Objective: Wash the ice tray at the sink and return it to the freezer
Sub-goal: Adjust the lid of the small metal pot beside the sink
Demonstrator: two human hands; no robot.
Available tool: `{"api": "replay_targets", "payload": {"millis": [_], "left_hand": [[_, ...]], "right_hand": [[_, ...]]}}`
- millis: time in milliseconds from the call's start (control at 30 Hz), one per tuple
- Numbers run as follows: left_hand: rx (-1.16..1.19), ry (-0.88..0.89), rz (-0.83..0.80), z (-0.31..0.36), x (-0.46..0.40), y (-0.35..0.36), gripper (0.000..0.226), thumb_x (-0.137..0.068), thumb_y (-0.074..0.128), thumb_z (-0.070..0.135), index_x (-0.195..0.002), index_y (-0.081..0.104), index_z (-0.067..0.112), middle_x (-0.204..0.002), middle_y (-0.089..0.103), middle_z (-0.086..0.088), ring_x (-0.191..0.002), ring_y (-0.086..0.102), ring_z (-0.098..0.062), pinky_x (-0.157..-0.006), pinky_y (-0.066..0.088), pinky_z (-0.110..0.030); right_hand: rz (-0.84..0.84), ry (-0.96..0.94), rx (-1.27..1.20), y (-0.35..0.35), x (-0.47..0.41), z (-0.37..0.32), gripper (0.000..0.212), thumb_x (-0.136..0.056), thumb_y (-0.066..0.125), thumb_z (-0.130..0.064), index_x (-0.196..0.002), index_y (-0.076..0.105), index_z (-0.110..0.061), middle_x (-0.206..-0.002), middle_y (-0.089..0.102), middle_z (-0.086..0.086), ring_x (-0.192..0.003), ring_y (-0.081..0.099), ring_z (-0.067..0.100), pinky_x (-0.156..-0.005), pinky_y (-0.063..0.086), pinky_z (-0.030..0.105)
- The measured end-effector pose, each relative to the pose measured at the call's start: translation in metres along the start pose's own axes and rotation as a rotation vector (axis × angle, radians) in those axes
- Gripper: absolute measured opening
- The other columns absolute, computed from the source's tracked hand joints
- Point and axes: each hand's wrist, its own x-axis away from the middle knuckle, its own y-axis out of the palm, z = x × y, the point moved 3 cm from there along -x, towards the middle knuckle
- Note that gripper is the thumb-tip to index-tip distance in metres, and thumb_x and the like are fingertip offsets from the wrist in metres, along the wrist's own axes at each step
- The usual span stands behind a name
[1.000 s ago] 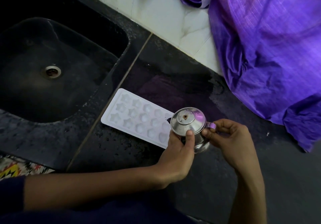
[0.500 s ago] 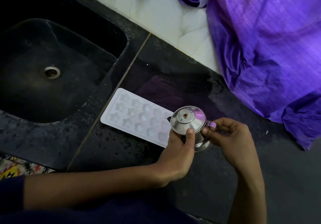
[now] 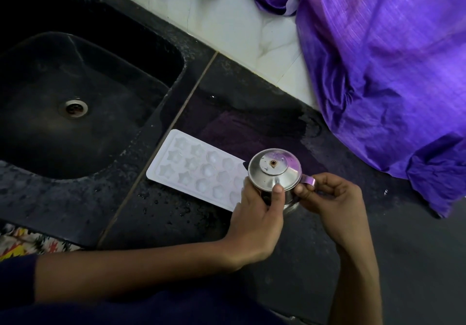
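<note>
The ice tray lies flat on the wet counter just beside the sink — both hands grip a small steel pot, the left hand round its body, the right hand pinching its handle, probably to steady it.

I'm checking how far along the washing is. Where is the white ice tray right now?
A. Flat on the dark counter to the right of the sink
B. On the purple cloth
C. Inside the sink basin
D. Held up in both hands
A: the ice tray lies flat on the wet counter beside the sink, while the left hand and right hand hold a small steel pot at its right end.
</note>
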Motion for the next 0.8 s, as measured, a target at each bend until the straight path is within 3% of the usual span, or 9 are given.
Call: {"api": "replay_targets", "payload": {"millis": [133, 233, 367, 500, 800], "left_hand": [[-0.001, 0.039, 0.030, -0.002, 0.001, 0.003, 0.094, -0.070, 0.018, 0.082, -0.149, 0.005, 0.033, -0.157, 0.020, 0.007, -0.144, 0.018, -0.010, -0.117, 0.021, -0.040], [0.016, 0.024, 0.016, -0.003, 0.005, 0.005, 0.096, -0.069, 0.018, 0.081, -0.149, 0.005, 0.031, -0.156, 0.021, 0.010, -0.142, 0.022, -0.008, -0.116, 0.022, -0.038], [0.108, -0.028, -0.022, -0.005, 0.014, 0.007, 0.081, -0.079, 0.024, 0.070, -0.149, 0.006, 0.033, -0.152, 0.024, 0.018, -0.136, 0.028, -0.001, -0.109, 0.025, -0.023], [0.125, -0.118, -0.036, -0.013, 0.017, 0.010, 0.066, -0.093, 0.026, 0.059, -0.148, 0.004, 0.031, -0.153, 0.022, 0.013, -0.136, 0.029, -0.007, -0.101, 0.022, -0.020], [0.109, -0.164, -0.062, -0.016, 0.019, 0.014, 0.082, -0.082, 0.021, 0.072, -0.149, -0.002, 0.031, -0.157, 0.017, 0.010, -0.140, 0.027, -0.011, -0.112, 0.022, -0.028]], "right_hand": [[0.004, -0.003, -0.064, -0.001, 0.002, -0.001, 0.008, -0.069, 0.073, -0.009, -0.070, 0.065, -0.012, -0.065, 0.071, -0.004, -0.060, 0.064, 0.003, -0.059, 0.054, 0.017], [-0.014, -0.021, -0.030, -0.001, 0.004, -0.004, 0.012, -0.071, 0.074, -0.004, -0.069, 0.066, -0.013, -0.066, 0.072, -0.003, -0.059, 0.064, 0.003, -0.057, 0.052, 0.016], [-0.054, -0.062, 0.094, -0.001, 0.006, -0.009, 0.011, -0.072, 0.075, -0.006, -0.071, 0.068, -0.015, -0.067, 0.072, -0.010, -0.058, 0.064, -0.004, -0.054, 0.046, 0.008], [-0.086, -0.055, 0.184, 0.000, 0.007, -0.010, 0.009, -0.072, 0.076, -0.007, -0.073, 0.070, -0.014, -0.065, 0.070, -0.013, -0.059, 0.062, -0.007, -0.055, 0.045, 0.005], [-0.095, -0.032, 0.195, -0.002, 0.009, -0.010, 0.008, -0.070, 0.076, -0.008, -0.073, 0.070, -0.012, -0.063, 0.070, -0.009, -0.059, 0.063, -0.005, -0.055, 0.045, 0.005]]}}
